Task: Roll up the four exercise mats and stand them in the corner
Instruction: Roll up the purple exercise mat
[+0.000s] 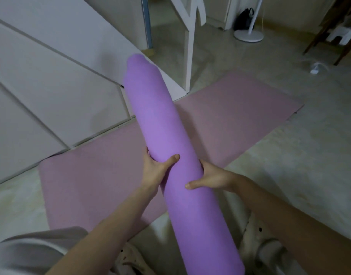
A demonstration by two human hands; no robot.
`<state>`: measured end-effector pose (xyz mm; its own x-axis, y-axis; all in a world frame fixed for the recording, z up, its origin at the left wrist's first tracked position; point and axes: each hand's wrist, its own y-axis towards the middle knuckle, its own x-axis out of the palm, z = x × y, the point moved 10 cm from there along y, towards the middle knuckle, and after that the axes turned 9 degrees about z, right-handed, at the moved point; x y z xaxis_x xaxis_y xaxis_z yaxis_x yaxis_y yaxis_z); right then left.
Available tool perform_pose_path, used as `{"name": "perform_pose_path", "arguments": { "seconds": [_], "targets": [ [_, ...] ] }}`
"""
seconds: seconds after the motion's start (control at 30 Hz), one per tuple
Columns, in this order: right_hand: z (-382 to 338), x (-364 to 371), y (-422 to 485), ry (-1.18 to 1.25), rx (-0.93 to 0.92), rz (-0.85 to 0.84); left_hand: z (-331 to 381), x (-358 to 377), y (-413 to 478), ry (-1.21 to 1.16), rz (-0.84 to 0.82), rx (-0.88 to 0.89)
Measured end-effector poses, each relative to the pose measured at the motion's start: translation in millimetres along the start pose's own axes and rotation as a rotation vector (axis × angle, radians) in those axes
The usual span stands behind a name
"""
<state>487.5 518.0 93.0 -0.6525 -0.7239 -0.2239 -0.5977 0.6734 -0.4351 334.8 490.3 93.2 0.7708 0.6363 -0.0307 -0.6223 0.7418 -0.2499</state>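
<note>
rolled purple foam exercise mat (162, 135): held off the floor, tilted away, above a flat pink exercise mat (240, 108) | left hand (156, 169): grasps roll, thumb on top | right hand (210, 177): grasps roll's other side | white cabinet doors (51, 86) beside

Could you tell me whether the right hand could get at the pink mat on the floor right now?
Probably not yet: the right hand and left hand both grip the rolled purple mat, held over the pink mat.
</note>
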Motion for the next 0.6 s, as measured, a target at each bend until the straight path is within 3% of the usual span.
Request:
{"name": "perform_pose_path", "arguments": {
  "seconds": [0.1,0.23,0.33,0.43,0.6],
  "targets": [
    [-21,-13,11,-0.116,-0.086,0.122,18,5,-8,-0.007,-0.059,0.14],
    [-41,-38,18,0.122,-0.072,0.269,28,4,-13,0.133,-0.117,0.299],
    [-43,-46,17,0.134,-0.067,0.297,23,7,-14,0.278,-0.182,0.361],
    [-43,-50,14,0.118,-0.069,0.332,25,8,-12,0.266,-0.244,0.341],
    [-41,-52,14,0.014,-0.032,0.407,19,-7,-12,0.131,-0.273,0.156]
  ]
}}
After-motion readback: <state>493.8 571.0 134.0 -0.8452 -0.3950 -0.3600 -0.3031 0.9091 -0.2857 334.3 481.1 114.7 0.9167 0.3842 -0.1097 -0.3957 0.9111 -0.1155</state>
